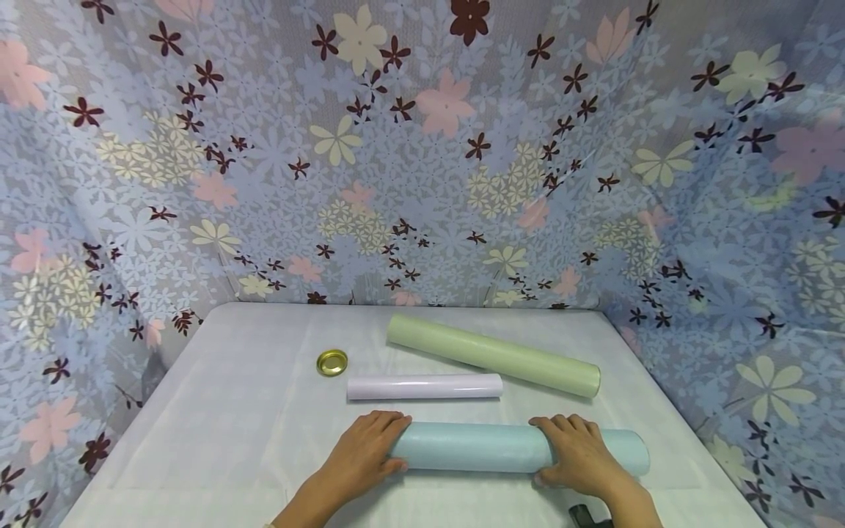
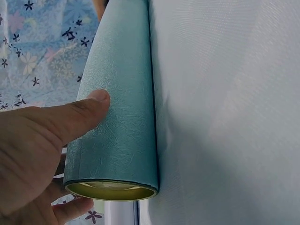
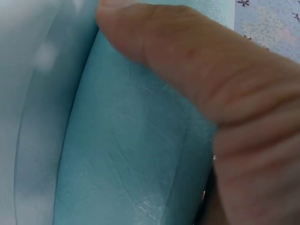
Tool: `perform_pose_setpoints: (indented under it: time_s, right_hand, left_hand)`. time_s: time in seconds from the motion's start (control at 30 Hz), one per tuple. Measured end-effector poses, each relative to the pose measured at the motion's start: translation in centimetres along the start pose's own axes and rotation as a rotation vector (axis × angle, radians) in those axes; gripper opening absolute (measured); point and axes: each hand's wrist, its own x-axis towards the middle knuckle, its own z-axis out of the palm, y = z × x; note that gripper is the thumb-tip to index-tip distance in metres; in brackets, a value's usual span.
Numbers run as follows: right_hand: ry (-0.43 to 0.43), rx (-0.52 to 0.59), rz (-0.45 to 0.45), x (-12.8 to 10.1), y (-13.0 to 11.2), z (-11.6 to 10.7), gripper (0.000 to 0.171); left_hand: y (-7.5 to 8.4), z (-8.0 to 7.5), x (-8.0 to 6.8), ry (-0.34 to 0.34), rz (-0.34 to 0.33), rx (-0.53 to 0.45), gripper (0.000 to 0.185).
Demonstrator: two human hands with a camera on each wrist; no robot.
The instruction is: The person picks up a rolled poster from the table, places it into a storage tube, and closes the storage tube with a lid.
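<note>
Nearest the head camera, a bare left hand (image 1: 366, 453) and a bare right hand (image 1: 577, 457) hold a long, pale-blue cylindrical tube (image 1: 478, 447), each grip curled round it between thumb and fingers: one at its left end, the other short of its right end. It stretches sideways across the near half of a white, cloth-covered surface (image 1: 244, 418), with a strip of room between its right end and the right edge and a broader stretch toward the left edge. Its covering looks finely wrinkled; in the left wrist view a gold-coloured rim rings its left end. Beyond it, well apart from the green one's far end, lies a shallow, round, gold metal cap (image 1: 332, 362). A glossy, lavender-white tube (image 1: 425, 387) runs roughly parallel; behind, a pale-green cylindrical tube (image 1: 494, 356) slants, right end nearer. Floral-printed fabric (image 1: 264, 183) hangs behind. A black object (image 1: 582, 515) by the right wrist is mostly hidden.
</note>
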Motion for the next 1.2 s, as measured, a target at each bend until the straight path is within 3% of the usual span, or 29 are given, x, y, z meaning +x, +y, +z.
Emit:
perform_pose_setpoints:
  time_s: [0.5,0.77,1.2]
  right_hand:
    - [0.043,0.039,-0.027,0.0,-0.1,-0.9,0.084]
    - [0.092,0.047,-0.074,0.1,-0.4,-2.1,0.079]
    - [0.227,0.028,-0.12,2.6,0.5,-5.4,0.07]
  left_hand:
    - [0.0,-0.7,0.0,0.082,0.021,0.002,0.067]
    - [0.0,-2.3,0.5,0.037,-0.042,-0.063,0.061]
    - [-1.6,-4.1,1.7,0.066,-0.104,-0.103,0.055]
